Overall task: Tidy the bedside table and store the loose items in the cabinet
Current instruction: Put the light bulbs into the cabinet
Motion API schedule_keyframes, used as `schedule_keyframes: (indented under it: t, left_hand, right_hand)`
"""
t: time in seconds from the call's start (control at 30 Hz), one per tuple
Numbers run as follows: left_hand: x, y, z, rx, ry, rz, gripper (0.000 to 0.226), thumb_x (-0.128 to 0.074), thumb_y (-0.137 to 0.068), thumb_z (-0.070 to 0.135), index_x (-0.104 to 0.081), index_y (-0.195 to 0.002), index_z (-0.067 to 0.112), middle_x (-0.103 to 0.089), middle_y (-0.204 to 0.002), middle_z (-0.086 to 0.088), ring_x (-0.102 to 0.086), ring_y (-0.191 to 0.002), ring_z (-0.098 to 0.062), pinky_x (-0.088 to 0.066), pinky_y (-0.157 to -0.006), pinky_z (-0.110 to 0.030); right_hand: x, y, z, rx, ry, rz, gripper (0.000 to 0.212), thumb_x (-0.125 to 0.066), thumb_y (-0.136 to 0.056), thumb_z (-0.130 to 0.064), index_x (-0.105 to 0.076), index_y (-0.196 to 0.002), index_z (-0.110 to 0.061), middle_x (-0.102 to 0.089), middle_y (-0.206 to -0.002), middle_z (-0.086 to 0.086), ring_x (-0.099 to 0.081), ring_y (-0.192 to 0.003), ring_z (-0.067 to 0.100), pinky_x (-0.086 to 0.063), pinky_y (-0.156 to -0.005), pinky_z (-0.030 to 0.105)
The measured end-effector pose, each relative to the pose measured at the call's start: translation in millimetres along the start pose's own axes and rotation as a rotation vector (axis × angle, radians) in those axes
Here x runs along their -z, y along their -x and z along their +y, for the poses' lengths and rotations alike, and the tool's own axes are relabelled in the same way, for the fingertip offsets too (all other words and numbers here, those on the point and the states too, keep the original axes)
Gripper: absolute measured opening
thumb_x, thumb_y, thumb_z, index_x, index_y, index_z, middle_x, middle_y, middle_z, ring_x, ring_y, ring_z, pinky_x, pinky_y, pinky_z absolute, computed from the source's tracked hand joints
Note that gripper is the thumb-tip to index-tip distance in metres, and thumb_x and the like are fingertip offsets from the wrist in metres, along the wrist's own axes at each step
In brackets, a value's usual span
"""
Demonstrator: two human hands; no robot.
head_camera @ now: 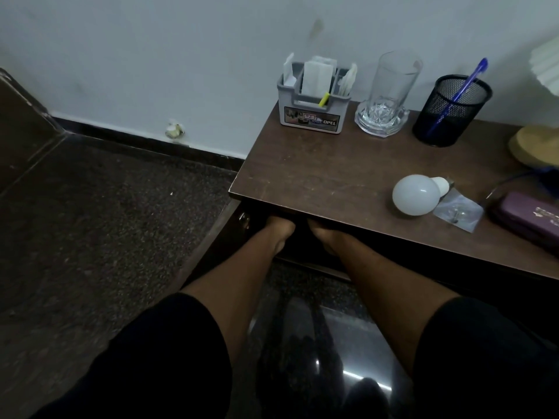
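Brown wood desk [317,173]: bedside top, scuffed, set against a pale wall; its front edge hangs over the dark cabinet opening [302,237] below.
Cabinet door [217,237]: swung out to the left, with a small metal fitting near its top corner.
Left hand [279,229]: reaches into the opening under the desk edge; fingers hidden in shadow, so I cannot tell whether the grip is open or closed.
Right hand [325,234]: just beside the left, also under the desk edge; fingers out of sight, grip cannot be told either.
Sleeves: dark, ending above the bare forearms.
Light bulb [417,194]: white, lying on its side near the front right of the desk.
Plastic pouch [458,210]: clear, flat, touching the bulb's base side, with a small metal item inside.
Purple case [529,216]: at the right edge, partly cut off, just beside the pouch.
Grey organiser [313,113]: back left corner of the desk, marked OPEL, holding white sachets and a yellow item.
Drinking glass [390,86]: clear, upright on a glass coaster, between the organiser and the mesh cup.
Mesh pen cup [450,113]: black, upright, with one blue pen [472,80] leaning in it.
Lamp base [535,146]: yellowish, far right, partly cut off.
Floor [106,222]: dark and speckled, left of the desk.
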State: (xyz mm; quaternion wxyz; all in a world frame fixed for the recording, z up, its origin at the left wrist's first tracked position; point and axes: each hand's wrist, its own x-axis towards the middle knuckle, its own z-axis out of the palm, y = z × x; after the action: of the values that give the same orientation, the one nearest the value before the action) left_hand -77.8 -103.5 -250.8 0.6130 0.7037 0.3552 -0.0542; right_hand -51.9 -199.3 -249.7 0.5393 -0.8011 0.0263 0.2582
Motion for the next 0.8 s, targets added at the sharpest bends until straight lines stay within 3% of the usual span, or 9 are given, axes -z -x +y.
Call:
schedule_keyframes:
  t: [0.13, 0.27, 0.47, 0.53, 0.67, 0.8]
  left_hand:
    - [6, 6, -2, 0.0, -0.036, 0.087, 0.042, -0.051, -0.101, 0.013, -0.051, -0.142, 0.003, -0.054, -0.146, -0.012, -0.051, -0.134, -0.026, -0.038, -0.089, -0.02]
    - [8, 20, -13, 0.03, -0.062, 0.149, 0.038, -0.054, -0.094, 0.006, -0.056, -0.131, -0.004, -0.063, -0.131, -0.021, -0.06, -0.121, -0.032, -0.042, -0.084, -0.025]
    - [6, 54, -17, -0.032, 0.028, 0.107, 0.035, -0.058, -0.091, -0.001, -0.057, -0.126, -0.001, -0.065, -0.125, -0.015, -0.062, -0.119, -0.028, -0.041, -0.083, -0.023]
    - [5, 70, -15, -0.047, 0.089, 0.085, 0.044, -0.056, -0.093, -0.004, -0.051, -0.136, -0.002, -0.06, -0.132, -0.014, -0.058, -0.122, -0.022, -0.04, -0.087, -0.021]
    - [3, 101, -17, -0.053, 0.127, 0.044, 0.051, -0.051, -0.095, -0.008, -0.045, -0.145, 0.001, -0.058, -0.14, -0.018, -0.056, -0.129, -0.027, -0.043, -0.096, -0.025]
    - [2, 134, -20, -0.085, 0.068, 0.008, 0.049, -0.051, -0.095, -0.009, -0.047, -0.142, -0.001, -0.06, -0.136, -0.021, -0.057, -0.127, -0.029, -0.043, -0.098, -0.026]
  right_hand:
    - [3, 5, 4, -0.023, -0.059, -0.013, 0.044, -0.04, -0.108, -0.029, -0.044, -0.148, -0.013, -0.038, -0.158, 0.008, -0.036, -0.145, 0.025, -0.023, -0.122, 0.033]
    - [7, 19, 18, -0.143, -0.054, 0.007, 0.048, -0.054, -0.101, -0.036, -0.055, -0.142, -0.011, -0.05, -0.15, 0.01, -0.047, -0.139, 0.027, -0.035, -0.117, 0.036]
    - [20, 51, 24, -0.095, -0.091, 0.063, 0.038, -0.062, -0.095, -0.015, -0.063, -0.13, 0.001, -0.065, -0.129, 0.018, -0.061, -0.123, 0.032, -0.047, -0.108, 0.044]
    - [26, 67, 20, -0.022, -0.079, 0.03, 0.038, -0.06, -0.095, -0.006, -0.061, -0.132, 0.0, -0.065, -0.129, 0.017, -0.061, -0.122, 0.03, -0.047, -0.108, 0.041]
    - [40, 98, 17, 0.04, -0.006, -0.042, 0.046, -0.059, -0.095, -0.004, -0.051, -0.141, -0.002, -0.059, -0.137, 0.011, -0.055, -0.117, 0.014, -0.044, -0.096, 0.024]
    - [55, 125, 17, 0.09, 0.044, -0.084, 0.049, -0.057, -0.097, -0.003, -0.047, -0.145, -0.003, -0.053, -0.144, 0.01, -0.051, -0.132, 0.02, -0.041, -0.099, 0.021]
